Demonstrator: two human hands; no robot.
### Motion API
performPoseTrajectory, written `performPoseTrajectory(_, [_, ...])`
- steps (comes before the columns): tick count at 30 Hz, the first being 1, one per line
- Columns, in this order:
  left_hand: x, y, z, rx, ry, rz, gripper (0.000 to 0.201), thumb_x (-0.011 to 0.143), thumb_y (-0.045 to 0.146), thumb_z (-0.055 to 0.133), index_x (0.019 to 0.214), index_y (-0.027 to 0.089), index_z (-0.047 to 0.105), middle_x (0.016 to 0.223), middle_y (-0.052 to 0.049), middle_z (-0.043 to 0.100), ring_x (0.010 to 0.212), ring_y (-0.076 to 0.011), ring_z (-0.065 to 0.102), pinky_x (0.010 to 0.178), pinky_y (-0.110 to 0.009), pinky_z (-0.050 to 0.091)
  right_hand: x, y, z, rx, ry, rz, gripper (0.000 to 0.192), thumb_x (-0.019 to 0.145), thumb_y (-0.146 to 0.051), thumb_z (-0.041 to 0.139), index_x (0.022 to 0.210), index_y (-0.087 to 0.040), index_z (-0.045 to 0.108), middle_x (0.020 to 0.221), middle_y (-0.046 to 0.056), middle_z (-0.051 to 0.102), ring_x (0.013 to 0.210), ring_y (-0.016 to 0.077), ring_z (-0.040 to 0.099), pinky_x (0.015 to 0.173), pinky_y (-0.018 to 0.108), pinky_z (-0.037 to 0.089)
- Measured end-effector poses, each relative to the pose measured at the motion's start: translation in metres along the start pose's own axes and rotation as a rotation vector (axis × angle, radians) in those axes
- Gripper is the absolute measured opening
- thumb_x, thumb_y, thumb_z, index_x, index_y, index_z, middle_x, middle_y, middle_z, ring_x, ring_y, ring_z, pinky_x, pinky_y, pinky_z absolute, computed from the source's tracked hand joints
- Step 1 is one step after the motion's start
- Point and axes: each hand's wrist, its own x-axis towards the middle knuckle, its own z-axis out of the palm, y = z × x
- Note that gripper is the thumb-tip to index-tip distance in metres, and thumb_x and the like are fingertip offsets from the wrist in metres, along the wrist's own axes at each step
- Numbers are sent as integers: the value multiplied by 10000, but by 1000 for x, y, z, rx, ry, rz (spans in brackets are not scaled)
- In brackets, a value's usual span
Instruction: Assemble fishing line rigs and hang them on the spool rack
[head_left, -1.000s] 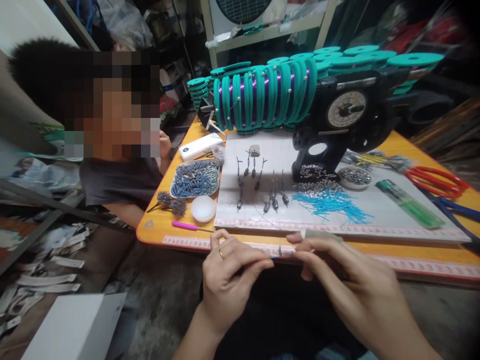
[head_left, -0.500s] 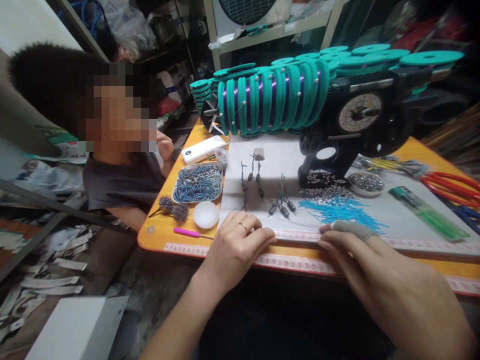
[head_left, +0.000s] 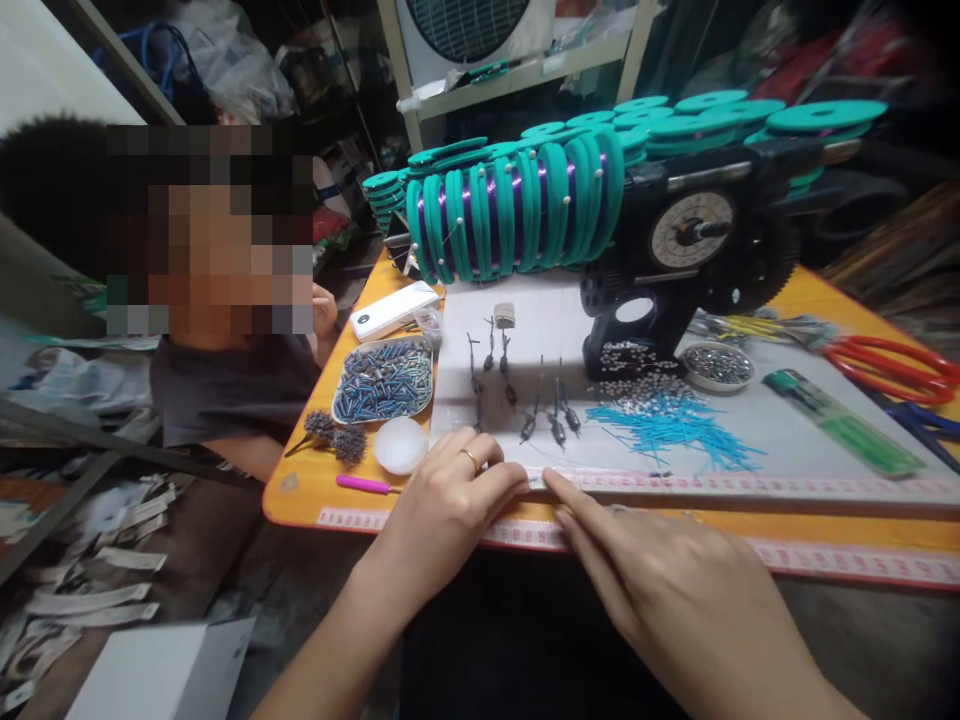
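Note:
My left hand [head_left: 457, 490], with a ring on one finger, rests at the board's front edge, fingers together in a pinch. Whatever they hold is too small to name. Just to its right is my right hand [head_left: 667, 570], index finger pointing left, its fingertips pressed together close to the left ones; what they grip is hidden. Under both hands runs a tape measure [head_left: 810, 483] along the pale board [head_left: 465, 300]. Beyond the fingers lie dark sinker-like weights [head_left: 558, 432] on short stems. A heap of thin blue sticks [head_left: 675, 435] lies beyond my right hand.
Spools with purple line [head_left: 517, 210] hang on a black stand [head_left: 637, 330]. A tray of blue springlike pieces [head_left: 386, 380], a white round lid [head_left: 401, 445] and a pink-handled tool [head_left: 364, 484] are at left. A dish of metal bits [head_left: 716, 367] and red-handled pliers [head_left: 892, 365] are at right. A person [head_left: 225, 390] sits left.
My right hand has moved left along the board edge, up close to my left hand. The left hand stays near the same place. The view has shifted slightly.

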Motion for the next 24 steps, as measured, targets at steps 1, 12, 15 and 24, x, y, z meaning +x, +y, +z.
performPoseTrajectory(1, [1, 0, 0, 0, 5, 3, 136, 999, 203, 567, 949, 137, 674, 834, -43, 571, 795, -161, 483, 680, -281, 395, -3, 3, -2, -7, -4, -4, 425, 1042, -302, 329, 1164, -255, 734, 554, -38, 578, 453, 87, 555, 522, 285, 294])
performPoseTrajectory(12, [15, 12, 14, 10, -1, 56, 122, 998, 201, 566, 937, 150, 658, 807, -37, 563, 766, -170, 448, 663, -306, 354, -31, 34, -15, -60, -30, 15, 392, 1028, -277, 373, 1309, -177, 627, 862, -2, 740, 556, 118, 661, 459, 314, 368])
performPoseTrajectory(15, [17, 13, 15, 18, 8, 60, 113, 994, 194, 572, 935, 153, 659, 798, -35, 565, 754, -171, 440, 654, -307, 348, -35, 37, -15, -50, -39, 15, 397, 1028, -269, 368, 1329, -166, 606, 876, -10, 743, 555, 111, 660, 460, 299, 402])
performPoseTrajectory(24, [15, 11, 13, -73, -20, 16, 108, 990, 164, 570, 956, 140, 669, 820, -39, 543, 771, -160, 458, 667, -286, 393, -35, 37, -16, 142, -84, 81, 393, 1027, -231, 368, 1363, -128, 545, 979, 2, 746, 511, 48, 610, 591, 180, 529])
